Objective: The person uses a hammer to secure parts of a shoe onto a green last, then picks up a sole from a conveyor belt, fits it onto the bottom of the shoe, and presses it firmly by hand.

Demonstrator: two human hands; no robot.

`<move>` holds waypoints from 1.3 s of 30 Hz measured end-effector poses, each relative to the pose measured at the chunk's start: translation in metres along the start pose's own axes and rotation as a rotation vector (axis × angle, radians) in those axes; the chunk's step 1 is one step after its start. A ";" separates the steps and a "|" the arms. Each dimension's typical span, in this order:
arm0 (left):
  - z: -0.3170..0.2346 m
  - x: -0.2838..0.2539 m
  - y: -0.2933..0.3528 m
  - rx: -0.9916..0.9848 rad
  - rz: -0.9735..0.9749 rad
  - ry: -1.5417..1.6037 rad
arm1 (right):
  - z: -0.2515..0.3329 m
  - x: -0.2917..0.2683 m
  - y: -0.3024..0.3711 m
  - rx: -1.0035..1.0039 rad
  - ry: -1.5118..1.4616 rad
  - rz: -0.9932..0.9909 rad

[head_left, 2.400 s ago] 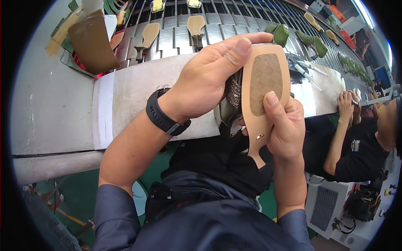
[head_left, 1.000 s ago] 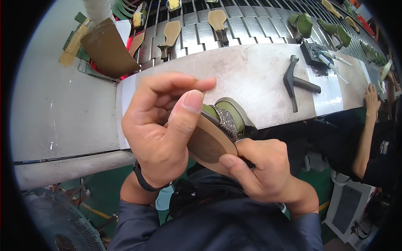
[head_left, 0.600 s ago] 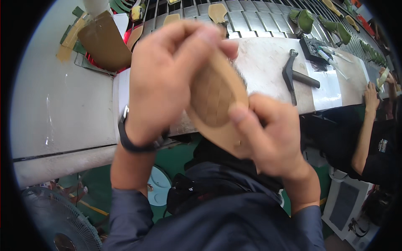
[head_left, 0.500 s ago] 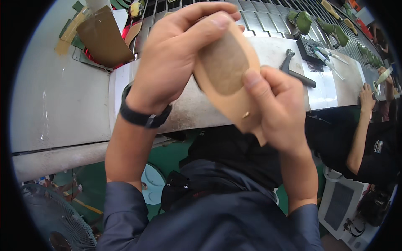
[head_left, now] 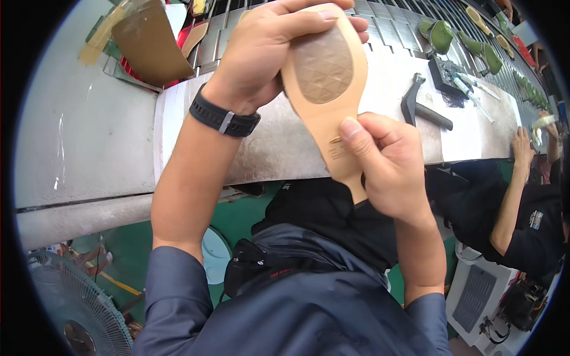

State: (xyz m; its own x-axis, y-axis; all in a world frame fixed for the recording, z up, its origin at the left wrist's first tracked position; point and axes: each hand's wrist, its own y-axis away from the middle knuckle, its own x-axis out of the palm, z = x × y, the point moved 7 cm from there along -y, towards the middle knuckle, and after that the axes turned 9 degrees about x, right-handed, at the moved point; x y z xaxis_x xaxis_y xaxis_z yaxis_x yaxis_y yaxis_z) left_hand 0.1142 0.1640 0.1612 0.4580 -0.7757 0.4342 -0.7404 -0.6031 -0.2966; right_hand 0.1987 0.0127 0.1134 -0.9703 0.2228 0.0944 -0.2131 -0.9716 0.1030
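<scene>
A tan shoe sole (head_left: 314, 123), with a see-through diamond-patterned patch at its wide forefoot end, is held up over the bench edge. My left hand (head_left: 261, 50) is closed around the forefoot at the upper left, the thumb lying across its face and the fingertips curling past the far edge. Lower down, my right hand (head_left: 389, 163) pinches the narrow part near the heel, thumb on the printed face. Its other fingers are folded behind and partly hidden. To the right on the bench lies a hammer (head_left: 432, 115) with a dark handle.
A dark block (head_left: 445, 77) and syringes (head_left: 475, 98) lie at the right. Green shoes (head_left: 436, 34) stand on the metal roller conveyor (head_left: 380, 29) behind. A brown board (head_left: 148, 44) leans at the far left. A co-worker's hand (head_left: 522, 148) rests on the bench at right. A fan (head_left: 77, 308) stands lower left.
The sole has turned more upright and faces me more squarely, its patch pattern now clear. My right hand has moved slightly down and left; my left hand has shifted a little up and right.
</scene>
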 end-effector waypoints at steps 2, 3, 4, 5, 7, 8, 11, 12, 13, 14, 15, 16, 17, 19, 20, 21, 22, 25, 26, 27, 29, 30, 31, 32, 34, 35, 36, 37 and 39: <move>0.000 -0.009 0.002 0.027 -0.016 -0.038 | 0.018 0.009 0.006 -0.115 0.257 -0.083; -0.002 -0.018 0.005 0.066 -0.047 -0.071 | 0.018 0.012 0.004 -0.119 0.239 -0.092; -0.002 -0.026 0.009 0.066 -0.033 -0.041 | 0.016 0.017 0.002 -0.084 0.273 -0.050; -0.002 -0.032 0.011 0.072 -0.032 -0.023 | 0.013 0.021 0.000 -0.049 0.307 -0.007; -0.002 -0.029 0.013 0.069 0.013 -0.046 | 0.011 0.018 -0.002 -0.063 0.307 -0.020; -0.001 -0.028 0.012 0.061 0.022 -0.047 | 0.012 0.018 -0.001 -0.071 0.315 -0.002; -0.001 -0.026 0.013 0.066 -0.007 -0.057 | 0.011 0.016 -0.001 -0.074 0.334 0.015; -0.001 -0.025 0.012 0.063 -0.007 -0.062 | 0.011 0.015 -0.002 -0.069 0.346 0.011; -0.001 -0.024 0.011 0.061 -0.007 -0.067 | 0.013 0.013 -0.003 -0.068 0.347 0.008; 0.000 -0.023 0.011 0.061 -0.005 -0.063 | 0.015 0.012 -0.004 -0.027 0.376 0.029; -0.002 -0.023 0.011 0.074 -0.004 -0.058 | 0.016 0.012 -0.004 0.013 0.405 0.055; -0.003 -0.023 0.012 0.087 -0.004 -0.051 | 0.018 0.011 -0.002 0.014 0.409 0.058; -0.005 -0.021 0.013 0.091 -0.007 -0.047 | 0.022 0.008 0.001 -0.009 0.511 0.019; -0.008 0.001 0.010 0.099 0.074 -0.143 | 0.039 -0.011 0.005 -0.185 0.551 -0.149; -0.012 0.015 0.010 0.133 0.111 -0.178 | 0.061 -0.022 0.008 -0.351 0.667 -0.184; -0.009 0.040 0.008 0.176 0.136 -0.305 | 0.076 -0.037 0.011 -0.467 0.517 -0.274; -0.010 0.075 0.012 0.141 0.114 -0.400 | 0.079 -0.040 0.001 -0.472 0.386 -0.211; 0.012 0.065 0.013 0.025 0.107 0.113 | 0.082 -0.040 -0.006 -0.080 0.297 0.056; 0.032 0.045 0.007 0.026 0.059 0.112 | 0.085 -0.053 -0.002 -0.069 0.374 0.026; 0.045 0.029 0.004 0.026 0.017 0.111 | 0.085 -0.075 0.003 -0.068 0.424 -0.039; 0.073 -0.013 0.028 -0.158 -0.113 -0.056 | 0.061 -0.115 0.014 -0.053 0.168 -0.147; 0.090 -0.028 0.045 -0.235 -0.168 -0.069 | 0.038 -0.136 0.022 -0.017 -0.025 -0.213; 0.106 -0.044 0.061 -0.188 -0.170 -0.026 | 0.014 -0.151 0.034 0.070 -0.165 -0.170; 0.116 -0.040 0.080 -0.249 -0.352 -0.083 | -0.015 -0.155 0.050 0.090 -0.297 -0.239; 0.118 -0.035 0.089 0.012 -0.460 -0.225 | -0.052 -0.122 0.071 0.045 -0.494 -0.232; 0.113 -0.032 0.091 0.188 -0.447 -0.372 | -0.063 -0.103 0.082 0.085 -0.444 -0.292; 0.104 -0.029 0.084 0.237 -0.486 -0.418 | -0.076 -0.091 0.091 0.033 -0.454 -0.318; 0.098 -0.031 0.067 0.166 -0.554 -0.361 | -0.090 -0.077 0.098 0.065 -0.539 -0.215; 0.075 -0.028 0.037 0.202 -0.272 -0.478 | -0.104 -0.055 0.094 0.333 -0.256 -0.110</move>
State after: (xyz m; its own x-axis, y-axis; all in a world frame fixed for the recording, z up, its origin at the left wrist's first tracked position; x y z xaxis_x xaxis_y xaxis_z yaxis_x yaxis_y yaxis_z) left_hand 0.1111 0.1495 0.0739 0.8244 -0.5572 0.0992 -0.4782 -0.7796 -0.4045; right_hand 0.2202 -0.0996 0.0147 -0.8751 0.3771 0.3032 -0.2244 -0.8714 0.4362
